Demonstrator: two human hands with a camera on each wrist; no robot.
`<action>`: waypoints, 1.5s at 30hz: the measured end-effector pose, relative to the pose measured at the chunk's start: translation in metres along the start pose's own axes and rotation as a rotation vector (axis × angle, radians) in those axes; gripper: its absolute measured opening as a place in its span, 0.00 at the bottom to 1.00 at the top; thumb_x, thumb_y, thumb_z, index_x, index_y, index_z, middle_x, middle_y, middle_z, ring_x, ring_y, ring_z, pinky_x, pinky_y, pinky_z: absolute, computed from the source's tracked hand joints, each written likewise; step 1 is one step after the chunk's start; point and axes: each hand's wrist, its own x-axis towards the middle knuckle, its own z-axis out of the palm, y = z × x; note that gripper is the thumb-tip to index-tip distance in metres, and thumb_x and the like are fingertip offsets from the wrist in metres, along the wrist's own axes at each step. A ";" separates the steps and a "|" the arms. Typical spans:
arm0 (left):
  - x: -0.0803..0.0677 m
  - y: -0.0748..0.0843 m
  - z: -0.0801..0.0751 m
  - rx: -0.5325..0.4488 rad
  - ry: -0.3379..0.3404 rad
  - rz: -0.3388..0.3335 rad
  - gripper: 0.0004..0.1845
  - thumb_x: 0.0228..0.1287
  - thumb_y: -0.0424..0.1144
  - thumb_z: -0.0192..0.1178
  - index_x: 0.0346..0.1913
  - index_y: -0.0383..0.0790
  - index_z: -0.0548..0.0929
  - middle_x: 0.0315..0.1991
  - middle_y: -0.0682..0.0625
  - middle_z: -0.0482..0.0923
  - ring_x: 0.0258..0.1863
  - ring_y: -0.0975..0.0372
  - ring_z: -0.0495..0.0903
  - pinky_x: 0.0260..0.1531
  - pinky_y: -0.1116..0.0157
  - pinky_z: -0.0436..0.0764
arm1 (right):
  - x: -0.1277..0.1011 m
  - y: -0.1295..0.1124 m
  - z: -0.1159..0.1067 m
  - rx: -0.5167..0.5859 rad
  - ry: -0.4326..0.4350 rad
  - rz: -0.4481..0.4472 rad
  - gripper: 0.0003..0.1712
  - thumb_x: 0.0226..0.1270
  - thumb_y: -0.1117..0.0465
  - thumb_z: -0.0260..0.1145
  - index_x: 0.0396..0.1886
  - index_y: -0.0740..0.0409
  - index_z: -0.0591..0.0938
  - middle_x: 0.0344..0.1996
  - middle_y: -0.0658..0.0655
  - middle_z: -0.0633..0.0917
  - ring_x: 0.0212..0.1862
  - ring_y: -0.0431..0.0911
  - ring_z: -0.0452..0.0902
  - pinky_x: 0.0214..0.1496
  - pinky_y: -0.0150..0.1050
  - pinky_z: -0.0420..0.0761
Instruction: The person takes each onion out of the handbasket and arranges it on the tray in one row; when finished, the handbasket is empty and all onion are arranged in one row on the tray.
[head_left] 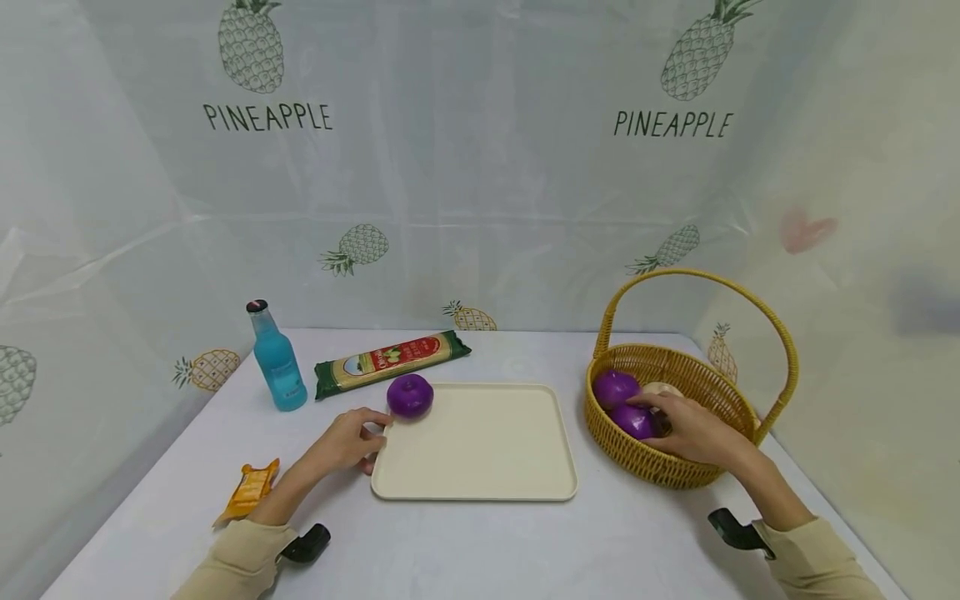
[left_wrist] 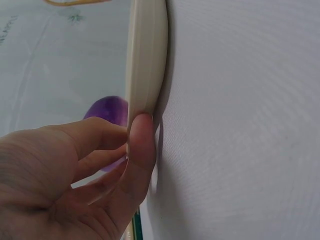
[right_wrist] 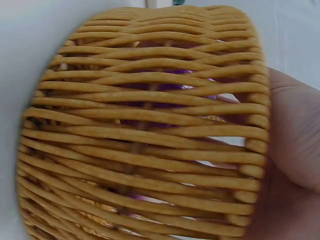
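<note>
My left hand point(head_left: 351, 442) pinches the left rim of a cream rectangular tray point(head_left: 480, 442), as the left wrist view shows from the side. A shiny purple onion point(head_left: 410, 396) sits at the tray's far left corner, just beyond those fingers. My right hand point(head_left: 693, 429) reaches over the near rim into a yellow wicker basket point(head_left: 652, 471), its fingers and thumb around the nearer purple onion point(head_left: 632, 422). Another purple onion point(head_left: 615, 388) and a pale round thing point(head_left: 662, 389) lie beside it. The basket's weave point(right_wrist: 145, 130) hides most of that grip in the right wrist view.
A blue bottle point(head_left: 279, 362) stands at the back left. Beside it, a long green and gold packet point(head_left: 393, 364) lies behind the tray. A small orange packet point(head_left: 251, 492) is next to my left forearm. The basket's tall handle point(head_left: 701, 273) arches over its opening.
</note>
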 end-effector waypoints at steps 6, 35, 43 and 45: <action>0.002 -0.002 0.001 0.011 0.003 0.002 0.19 0.59 0.30 0.63 0.55 0.36 0.83 0.52 0.42 0.80 0.32 0.62 0.78 0.26 0.67 0.80 | 0.005 -0.008 -0.018 0.042 -0.031 0.072 0.38 0.56 0.47 0.74 0.64 0.55 0.74 0.56 0.66 0.80 0.50 0.56 0.83 0.45 0.49 0.85; 0.001 0.003 -0.001 0.008 -0.001 0.017 0.18 0.60 0.30 0.63 0.55 0.35 0.82 0.52 0.39 0.80 0.32 0.62 0.79 0.25 0.68 0.79 | 0.112 -0.095 0.005 -0.020 -0.082 -0.083 0.38 0.53 0.47 0.77 0.64 0.50 0.76 0.54 0.60 0.80 0.54 0.55 0.78 0.54 0.53 0.81; 0.000 0.001 -0.001 0.004 -0.004 -0.001 0.18 0.60 0.30 0.63 0.55 0.36 0.83 0.52 0.41 0.80 0.30 0.63 0.78 0.24 0.69 0.79 | 0.147 -0.128 0.042 -0.001 -0.158 -0.088 0.38 0.53 0.47 0.77 0.65 0.46 0.75 0.54 0.56 0.80 0.55 0.52 0.77 0.56 0.53 0.79; -0.001 0.001 -0.001 0.007 -0.007 0.005 0.19 0.60 0.30 0.63 0.55 0.35 0.82 0.52 0.40 0.80 0.31 0.63 0.78 0.24 0.69 0.79 | 0.154 -0.135 0.047 0.012 -0.171 -0.085 0.38 0.53 0.47 0.77 0.64 0.45 0.76 0.54 0.56 0.79 0.55 0.52 0.77 0.55 0.53 0.80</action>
